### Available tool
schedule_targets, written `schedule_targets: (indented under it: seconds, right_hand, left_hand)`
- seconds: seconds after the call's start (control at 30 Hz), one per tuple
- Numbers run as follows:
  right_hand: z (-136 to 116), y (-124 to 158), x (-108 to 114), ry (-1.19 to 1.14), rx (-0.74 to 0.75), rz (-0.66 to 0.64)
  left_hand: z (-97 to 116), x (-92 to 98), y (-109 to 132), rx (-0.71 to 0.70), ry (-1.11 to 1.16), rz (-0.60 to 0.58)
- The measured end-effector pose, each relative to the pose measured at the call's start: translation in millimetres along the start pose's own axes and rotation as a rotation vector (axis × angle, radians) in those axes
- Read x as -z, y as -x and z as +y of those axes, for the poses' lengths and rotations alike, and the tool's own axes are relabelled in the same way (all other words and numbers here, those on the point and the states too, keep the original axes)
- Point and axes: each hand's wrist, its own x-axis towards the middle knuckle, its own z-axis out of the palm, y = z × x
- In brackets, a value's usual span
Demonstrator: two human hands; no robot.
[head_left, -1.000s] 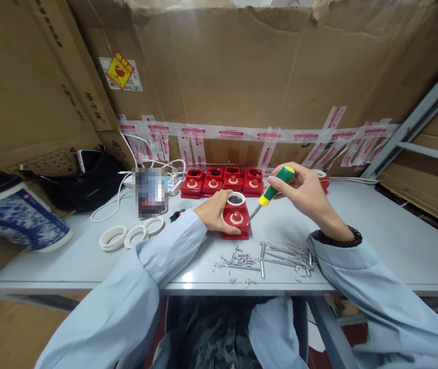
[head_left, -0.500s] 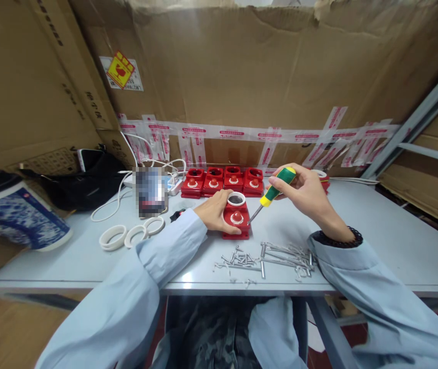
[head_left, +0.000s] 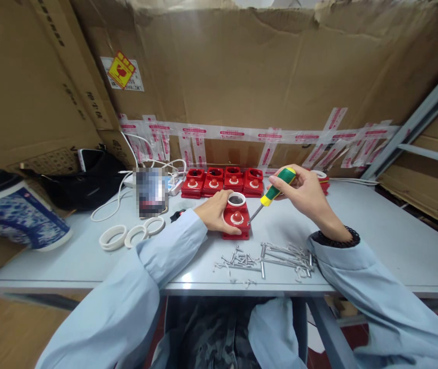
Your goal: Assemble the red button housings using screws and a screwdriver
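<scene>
On the table [head_left: 360, 246], just in from its near edge, lies a heap of small screws [head_left: 244, 260], with longer metal rods [head_left: 263, 269] to its right; the right sleeve [head_left: 341, 266] crosses close to the rods' right end. Beyond the screws stands a red unit [head_left: 243, 230] with a white ring [head_left: 236, 206] on its rear part. The left grip [head_left: 216, 212] clasps its left side, thumb at the front. The right grip [head_left: 305, 192] pinches the green-and-yellow handle of a screwdriver [head_left: 282, 183], slanting down so its tip reaches the unit's right side; what it meets there is too small to tell.

To the left lie loose white rings [head_left: 105, 245], the nearest ones close by the left sleeve [head_left: 176, 246], and farther left a patterned cup [head_left: 45, 220]. Behind are a black pouch [head_left: 76, 192] and a pixelated object [head_left: 150, 192]. Four more red units [head_left: 213, 191] line up behind the worked one; another red piece [head_left: 325, 187] is partly hidden by the right grip. A taped cardboard wall [head_left: 234, 66] closes the back.
</scene>
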Motion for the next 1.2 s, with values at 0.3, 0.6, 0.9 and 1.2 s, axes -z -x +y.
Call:
schedule_targets:
  seconds: [0.3, 0.6, 0.9, 1.2]
  right_hand:
    - [-20, 6, -20, 0.485, 0.344, 0.02]
    - [-29, 9, -20, 0.225, 0.306, -0.302]
    - [-26, 7, -35, 0.482, 0.395, 0.032]
    - [-28, 11, -37, 0.452, 0.424, -0.009]
  left_hand:
    - [-2, -1.5, -1, -0.023, 0.002, 0.01]
    - [-3, -2.8, -2, -0.04, 0.005, 0.021]
    - [0, -1.5, -2, -0.042, -0.009, 0.014]
    - [-4, -3.3, -2, -0.054, 0.014, 0.024]
